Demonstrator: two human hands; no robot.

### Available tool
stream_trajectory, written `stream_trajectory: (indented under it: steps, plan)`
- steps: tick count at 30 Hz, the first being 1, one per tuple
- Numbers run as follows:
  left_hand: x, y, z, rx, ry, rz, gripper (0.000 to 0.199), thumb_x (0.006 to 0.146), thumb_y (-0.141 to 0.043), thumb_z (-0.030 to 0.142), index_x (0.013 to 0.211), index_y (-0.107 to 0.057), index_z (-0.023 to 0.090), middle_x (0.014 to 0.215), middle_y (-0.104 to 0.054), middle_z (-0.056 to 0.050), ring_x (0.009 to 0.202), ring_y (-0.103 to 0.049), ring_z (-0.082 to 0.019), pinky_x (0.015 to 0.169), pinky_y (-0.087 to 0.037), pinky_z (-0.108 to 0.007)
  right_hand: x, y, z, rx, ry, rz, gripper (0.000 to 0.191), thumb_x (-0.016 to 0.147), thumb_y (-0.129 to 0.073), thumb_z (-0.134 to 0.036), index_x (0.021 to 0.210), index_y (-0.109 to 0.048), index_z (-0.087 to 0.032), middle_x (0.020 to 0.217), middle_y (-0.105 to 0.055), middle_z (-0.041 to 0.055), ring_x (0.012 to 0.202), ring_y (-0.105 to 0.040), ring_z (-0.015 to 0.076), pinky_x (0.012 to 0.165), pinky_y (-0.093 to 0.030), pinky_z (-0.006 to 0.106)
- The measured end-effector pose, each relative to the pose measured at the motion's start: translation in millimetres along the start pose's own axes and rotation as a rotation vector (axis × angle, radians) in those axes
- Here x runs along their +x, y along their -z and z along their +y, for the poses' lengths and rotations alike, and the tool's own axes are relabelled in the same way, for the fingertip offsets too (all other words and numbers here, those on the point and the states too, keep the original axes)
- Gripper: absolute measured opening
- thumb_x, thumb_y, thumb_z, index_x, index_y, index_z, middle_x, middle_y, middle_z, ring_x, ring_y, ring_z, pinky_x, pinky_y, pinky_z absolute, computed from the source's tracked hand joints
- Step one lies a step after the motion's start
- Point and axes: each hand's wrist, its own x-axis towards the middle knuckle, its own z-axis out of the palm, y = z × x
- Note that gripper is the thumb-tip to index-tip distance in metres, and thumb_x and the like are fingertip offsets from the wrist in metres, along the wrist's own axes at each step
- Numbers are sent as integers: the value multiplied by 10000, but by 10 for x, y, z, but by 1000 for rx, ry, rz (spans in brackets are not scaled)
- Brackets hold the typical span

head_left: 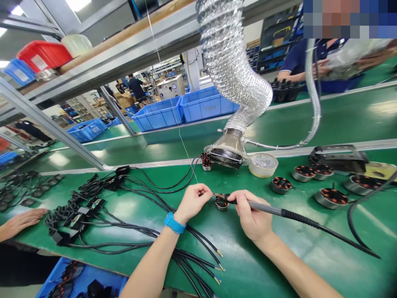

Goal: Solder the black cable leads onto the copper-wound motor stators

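Observation:
My right hand point(254, 215) is closed round the grey handle of a soldering iron point(263, 207), held like a pen. Its tip end points left, over a small motor stator point(221, 203) with copper windings on the bench. From the left, my left hand point(194, 203), with a blue wristband, pinches a thin solder wire point(183, 142) that hangs down from above. The fingertips are close to the iron's tip, just above the stator. A dark bit shows between the left fingers; what it is I cannot make out. The exact contact point is too small to tell.
Black cables point(130, 229) with stripped ends lie left and below my hands. A fume extraction hose point(229, 62) hangs ahead, beside a round tub point(263, 164). More stators point(331, 198) stand at right. A co-worker's hand point(23, 223) rests at left; another person sits across.

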Motion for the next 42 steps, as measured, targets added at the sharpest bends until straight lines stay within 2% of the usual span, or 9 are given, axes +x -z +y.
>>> stream_trajectory:
  steps: [5,11,14,26,33,42]
  plan:
    - [3,3,-22,1,-5,1,174,786,-636,290,726,-639,126,671,-573,-7,642,-469,-113,619,-356,-234,-20,-31,42,36,-56,18,320,1007,-450,-302,793,-652,-177,654,-620,0,583,-595,117,580,-450,228]
    - [2,13,-29,1,-11,-7,169,791,-643,283,726,-640,127,671,-578,-6,644,-476,-111,624,-365,-230,17,-60,16,159,-208,125,362,1003,-473,-386,787,-649,-156,460,-458,-39,379,-408,86,383,-301,202]
    - [0,11,-18,8,-18,-13,163,795,-630,272,724,-642,125,687,-595,-16,654,-491,-116,638,-378,-232,45,-59,-19,199,-250,188,385,995,-480,-416,773,-642,-146,443,-445,-38,350,-383,85,347,-262,197]
    - [-5,26,5,0,-5,-9,172,786,-645,289,732,-644,126,686,-596,-16,655,-498,-119,646,-387,-236,31,-48,-5,189,-247,103,380,994,-480,-420,785,-640,-145,445,-446,-36,373,-392,89,371,-280,199]
    - [-6,19,12,15,-5,-18,173,790,-635,284,726,-640,123,682,-588,-15,654,-490,-117,648,-387,-238,41,-44,-35,210,-240,172,387,993,-482,-421,779,-641,-139,435,-425,-39,351,-370,82,351,-252,195]
    - [-6,21,24,14,4,-20,189,789,-639,304,736,-648,123,682,-590,-18,647,-486,-118,634,-377,-238,44,-37,-37,194,-241,174,383,986,-484,-424,782,-644,-142,441,-429,-36,363,-378,89,361,-261,205]
